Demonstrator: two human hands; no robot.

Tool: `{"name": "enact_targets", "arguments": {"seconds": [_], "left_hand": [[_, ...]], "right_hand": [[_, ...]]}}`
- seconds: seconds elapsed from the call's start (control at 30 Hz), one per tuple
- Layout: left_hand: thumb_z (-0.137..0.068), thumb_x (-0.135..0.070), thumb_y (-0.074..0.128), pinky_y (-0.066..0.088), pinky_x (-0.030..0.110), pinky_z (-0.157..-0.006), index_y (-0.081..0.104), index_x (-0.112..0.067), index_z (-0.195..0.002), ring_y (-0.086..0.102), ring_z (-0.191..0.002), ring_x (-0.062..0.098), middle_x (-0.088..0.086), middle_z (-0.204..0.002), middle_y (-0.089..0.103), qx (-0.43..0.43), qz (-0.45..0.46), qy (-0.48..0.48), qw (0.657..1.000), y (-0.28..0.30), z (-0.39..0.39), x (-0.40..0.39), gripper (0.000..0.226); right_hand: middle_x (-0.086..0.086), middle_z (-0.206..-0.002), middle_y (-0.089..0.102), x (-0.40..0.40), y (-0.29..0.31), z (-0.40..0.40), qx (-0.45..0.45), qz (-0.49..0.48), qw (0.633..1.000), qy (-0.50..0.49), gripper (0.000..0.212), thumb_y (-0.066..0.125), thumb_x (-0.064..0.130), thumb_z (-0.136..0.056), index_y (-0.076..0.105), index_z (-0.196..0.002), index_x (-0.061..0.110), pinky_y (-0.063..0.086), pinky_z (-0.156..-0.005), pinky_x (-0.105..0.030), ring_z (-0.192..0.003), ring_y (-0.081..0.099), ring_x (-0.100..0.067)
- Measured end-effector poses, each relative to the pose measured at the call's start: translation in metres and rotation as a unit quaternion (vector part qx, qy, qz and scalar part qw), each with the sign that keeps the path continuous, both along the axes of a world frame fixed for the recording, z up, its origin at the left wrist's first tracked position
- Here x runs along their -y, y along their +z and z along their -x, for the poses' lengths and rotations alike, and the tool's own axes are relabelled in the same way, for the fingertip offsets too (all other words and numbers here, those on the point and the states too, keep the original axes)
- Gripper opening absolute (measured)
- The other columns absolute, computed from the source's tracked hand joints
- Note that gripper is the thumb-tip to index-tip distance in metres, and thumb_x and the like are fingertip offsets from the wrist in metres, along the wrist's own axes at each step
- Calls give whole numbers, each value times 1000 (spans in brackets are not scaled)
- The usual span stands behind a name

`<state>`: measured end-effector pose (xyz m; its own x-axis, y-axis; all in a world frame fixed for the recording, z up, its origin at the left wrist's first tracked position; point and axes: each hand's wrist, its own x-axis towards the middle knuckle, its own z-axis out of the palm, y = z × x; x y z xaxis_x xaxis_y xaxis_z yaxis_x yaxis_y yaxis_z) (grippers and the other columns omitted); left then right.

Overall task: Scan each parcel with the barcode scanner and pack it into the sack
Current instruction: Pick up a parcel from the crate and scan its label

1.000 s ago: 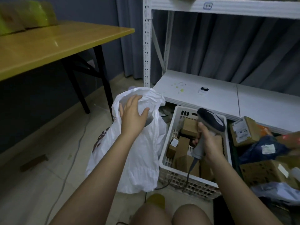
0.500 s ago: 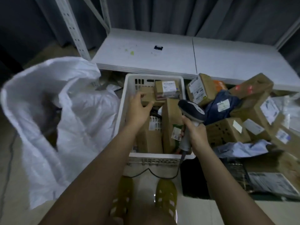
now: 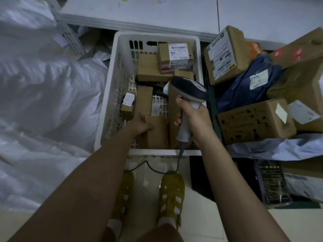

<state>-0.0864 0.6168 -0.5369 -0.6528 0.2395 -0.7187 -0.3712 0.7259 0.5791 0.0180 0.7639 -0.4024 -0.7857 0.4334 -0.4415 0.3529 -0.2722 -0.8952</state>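
Note:
A white plastic basket (image 3: 111, 95) on the floor holds several brown cardboard parcels. My left hand (image 3: 139, 123) reaches into its near end and grips the top of a brown box (image 3: 157, 131) standing there. My right hand (image 3: 195, 123) grips the handle of the grey and dark barcode scanner (image 3: 189, 90) over the basket's right side, its head pointing away from me. A labelled box (image 3: 175, 56) lies at the basket's far end. The white sack (image 3: 43, 95) lies slumped on the left.
A pile of boxes (image 3: 255, 119) and a blue mailer bag (image 3: 250, 84) sits right of the basket. A white low shelf (image 3: 174, 13) runs behind, with a perforated post (image 3: 68, 34) at the left. The scanner's cable (image 3: 153, 169) trails over the floor by my yellow shoes (image 3: 172, 194).
My left hand left the sack's mouth, went into the basket and has come back to the near box. My view has tilted down over the basket. The scanner stays in my right hand.

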Motion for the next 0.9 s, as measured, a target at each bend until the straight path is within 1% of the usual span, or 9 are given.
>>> {"name": "enact_targets", "arguments": {"seconds": [0.07,0.17,0.27,0.43,0.6,0.7,0.77,0.83,0.9], "left_hand": [[-88,-22,69,41,34,-82,52,0,-108,53,-96,27,14,-103,50,-4,4,-2,1000,7,-3,0,34],[-73,-32,81,43,30,-87,48,-6,-116,53,-110,28,6,-118,50,-30,-35,5,999,22,-10,1,60],[-79,-8,75,42,8,-65,40,-15,-85,49,-75,13,0,-83,47,-72,-52,-12,996,38,-26,3,36],[-75,-13,79,42,26,-76,41,-21,-78,53,-96,20,13,-115,55,-142,-47,-49,988,53,-57,18,39],[-68,-30,84,49,38,-82,33,-24,-98,52,-94,22,4,-106,48,-234,-81,33,968,84,-57,27,60],[-61,-36,88,46,40,-97,25,-23,-130,48,-119,22,5,-133,43,-262,-137,90,951,129,-48,30,95],[-47,-55,88,43,45,-105,21,-28,-140,44,-130,20,3,-144,41,-283,-177,91,938,160,-49,35,118],[-48,-59,88,42,39,-106,28,-25,-142,44,-127,12,-8,-139,40,-321,-194,50,926,189,-56,44,116],[-63,-34,89,39,29,-105,31,-23,-143,40,-121,5,-14,-131,30,-367,-199,8,908,215,-70,57,100]], "right_hand": [[-3,-55,50,3,3,-1,2,8,1000,-3,15,65,16,-91,58,-80,9,46,-48,-26,-48,48,-15],[-5,-57,49,7,12,-8,5,24,1000,-6,17,65,17,-91,56,-79,9,44,-48,-26,-48,47,-16],[-5,-57,49,10,26,-19,4,24,1000,-10,18,66,18,-89,57,-75,10,44,-49,-27,-48,47,-17],[-6,-55,48,18,45,-42,1,15,1000,-22,21,67,16,-89,55,-72,10,43,-47,-26,-46,46,-18],[-6,-56,50,24,41,-54,11,5,1000,-29,18,66,17,-89,56,-76,9,45,-50,-28,-47,47,-18],[-5,-61,58,36,45,-51,19,-3,998,-59,15,67,19,-87,60,-91,6,48,-55,-31,-53,54,-18],[-9,-82,69,44,56,-46,6,0,995,-103,40,73,31,-79,60,-109,8,54,-65,-34,-68,62,-19],[-11,-109,70,52,69,-39,-17,-22,988,-153,62,74,44,-67,59,-120,14,55,-86,-44,-93,67,-26],[-8,-110,69,54,90,-37,-44,-25,983,-179,58,76,41,-75,58,-122,14,55,-87,-43,-95,67,-25]]}}
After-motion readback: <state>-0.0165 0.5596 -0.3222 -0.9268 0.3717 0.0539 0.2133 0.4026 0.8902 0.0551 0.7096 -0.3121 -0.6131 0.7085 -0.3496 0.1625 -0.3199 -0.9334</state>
